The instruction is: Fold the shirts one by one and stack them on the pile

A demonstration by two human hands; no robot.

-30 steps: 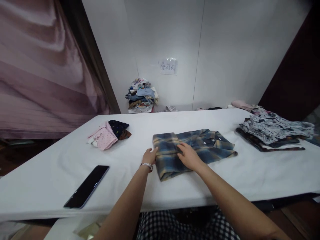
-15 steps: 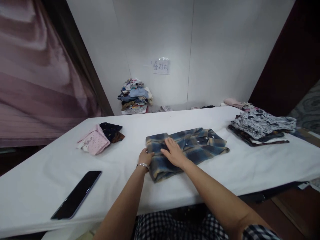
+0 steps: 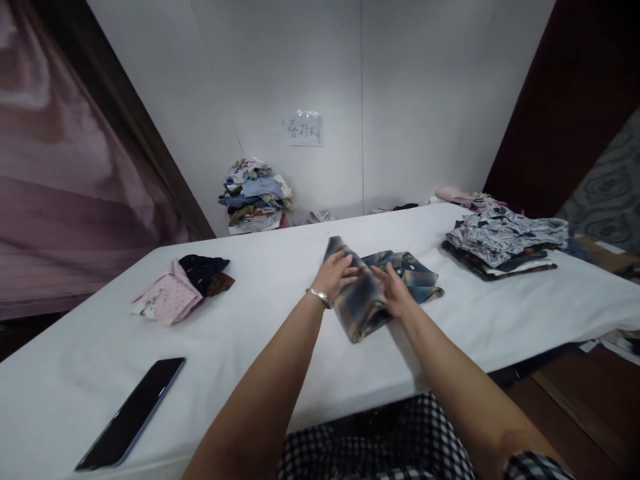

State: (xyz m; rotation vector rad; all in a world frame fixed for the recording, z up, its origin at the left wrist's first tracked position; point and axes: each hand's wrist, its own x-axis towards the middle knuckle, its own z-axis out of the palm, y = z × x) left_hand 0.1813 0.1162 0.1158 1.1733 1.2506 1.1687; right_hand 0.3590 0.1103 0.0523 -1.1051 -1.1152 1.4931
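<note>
A blue and tan plaid shirt (image 3: 423, 280), partly folded, lies in front of me with its buttoned collar end to the right. Its left part is raised and tilted, blurred by motion. My left hand (image 3: 334, 275), a bracelet at its wrist, grips this raised part from the left, fingers spread across the cloth. On the other side my right hand (image 3: 395, 290) has hold of the folded part's right edge, its fingers partly bent around the fabric. Both thumbs are hard to make out.
The white-covered table (image 3: 240, 373) carries a phone (image 3: 133, 413) near the front left. Folded pink and dark clothes (image 3: 175, 293) lie at left, a stack of patterned shirts (image 3: 505, 240) at right. Behind the table rises a clothes pile (image 3: 255, 193), below a paper sign (image 3: 305, 130).
Both hands have moved to the right. The shirt's left part, flat before, is lifted and turned toward the collar end. The view has shifted slightly to the right.
</note>
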